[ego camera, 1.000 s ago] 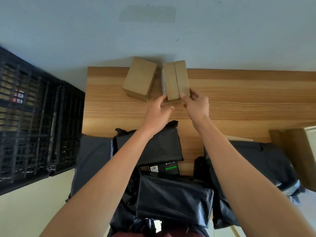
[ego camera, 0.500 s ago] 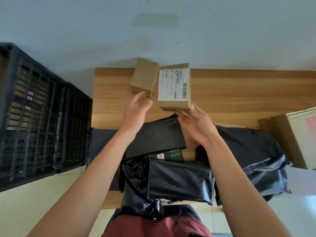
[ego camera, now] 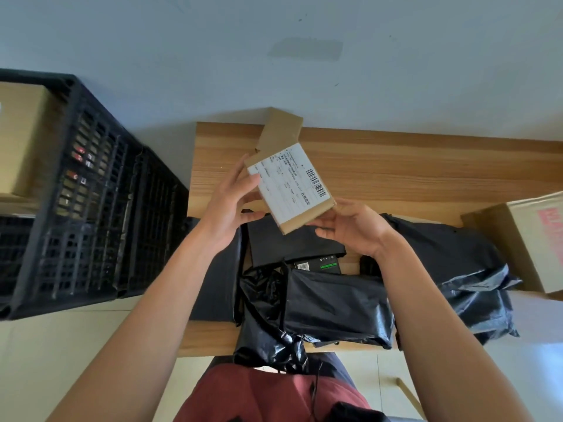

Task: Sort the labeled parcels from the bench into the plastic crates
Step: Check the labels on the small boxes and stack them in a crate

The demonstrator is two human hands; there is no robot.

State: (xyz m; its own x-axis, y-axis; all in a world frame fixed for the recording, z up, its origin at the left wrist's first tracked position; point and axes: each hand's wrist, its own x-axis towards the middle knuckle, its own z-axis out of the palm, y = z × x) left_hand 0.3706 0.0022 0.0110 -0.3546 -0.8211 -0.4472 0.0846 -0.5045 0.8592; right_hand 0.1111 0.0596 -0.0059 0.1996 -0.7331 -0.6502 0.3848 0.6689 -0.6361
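Head camera looks down on a person's two bare forearms reaching over a wooden bench [ego camera: 411, 166]. Both hands hold one small cardboard parcel [ego camera: 291, 188] up above the bench, tilted, with its white shipping label [ego camera: 288, 185] and barcode facing the camera. The left hand [ego camera: 227, 208] grips the parcel's left edge, thumb laid on the label side and fingers curled behind it. The right hand [ego camera: 355, 228] holds the lower right corner, fingertips curled under the cardboard edge. Just behind the held parcel a second plain cardboard box [ego camera: 281, 129] lies on the far edge of the bench, partly hidden by it. Below the hands the near part of the bench is covered by black plastic mailer bags [ego camera: 332, 309], some crumpled and overlapping; a small dark item with a green stripe and a tiny barcode [ego camera: 318, 264] shows between two of them. Another black mailer [ego camera: 463, 269] spreads to the right, beside a larger cardboard carton [ego camera: 527, 239] with pink print at the frame's right edge. To the left of the bench stands a black slatted plastic crate [ego camera: 100, 190]; a brown box [ego camera: 21, 138] sits inside it at the far left. A dark red garment shows at the bottom.
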